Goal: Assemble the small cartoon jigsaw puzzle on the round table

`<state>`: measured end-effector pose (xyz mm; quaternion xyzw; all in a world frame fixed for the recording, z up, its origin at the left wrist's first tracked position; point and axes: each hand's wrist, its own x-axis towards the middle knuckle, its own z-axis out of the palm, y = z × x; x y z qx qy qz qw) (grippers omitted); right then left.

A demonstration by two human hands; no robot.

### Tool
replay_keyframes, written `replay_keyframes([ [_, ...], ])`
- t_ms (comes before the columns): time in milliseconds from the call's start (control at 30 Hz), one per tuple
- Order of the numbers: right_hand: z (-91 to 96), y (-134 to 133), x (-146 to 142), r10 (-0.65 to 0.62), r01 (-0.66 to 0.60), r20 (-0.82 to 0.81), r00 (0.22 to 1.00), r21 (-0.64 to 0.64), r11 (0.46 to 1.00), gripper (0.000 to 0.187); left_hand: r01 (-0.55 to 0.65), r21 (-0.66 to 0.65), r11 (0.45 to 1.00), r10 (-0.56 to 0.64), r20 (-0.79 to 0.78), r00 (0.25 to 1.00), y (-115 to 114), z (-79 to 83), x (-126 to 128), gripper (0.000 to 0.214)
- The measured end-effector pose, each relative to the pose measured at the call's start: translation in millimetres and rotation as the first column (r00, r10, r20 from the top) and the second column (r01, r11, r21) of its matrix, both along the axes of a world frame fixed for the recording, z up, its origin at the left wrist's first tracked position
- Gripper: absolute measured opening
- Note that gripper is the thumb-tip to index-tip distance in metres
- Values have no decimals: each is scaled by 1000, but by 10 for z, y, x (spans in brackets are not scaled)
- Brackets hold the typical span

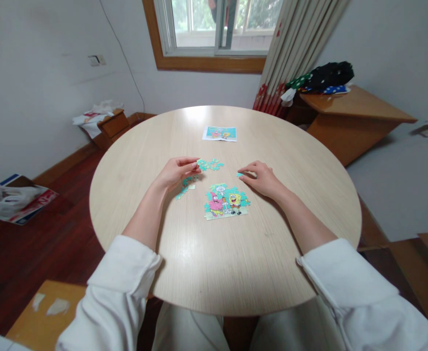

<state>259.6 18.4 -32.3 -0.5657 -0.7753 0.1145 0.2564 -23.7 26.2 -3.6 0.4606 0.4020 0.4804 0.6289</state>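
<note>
We sit at a round pale surface (199,273). A joined cartoon puzzle section (225,201) lies between our hands. Fingers of our left hand (175,171) pinch the edge of a loosely linked teal cluster (210,165); lifting it could break it apart. Fingers of our right hand (261,178) lie flat, uncurled, on one teal piece (240,174), which might slide.

no text, number or brand can be read anywhere. the printed sheet (219,133) on the round table (199,273) and the joined puzzle section (225,201) are filled with cartoon figures only (no lettering is made out). the pale marks on the red-and-blue packet (30,207) on the floor are too blurred to be deciphered.
</note>
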Motion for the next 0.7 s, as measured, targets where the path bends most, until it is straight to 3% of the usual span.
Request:
replay_keyframes([
  [700,-17,7,2,3,-3,-16,1000,26,1000,19,83,27,996,-74,-240,968,-23,-60,100,22],
])
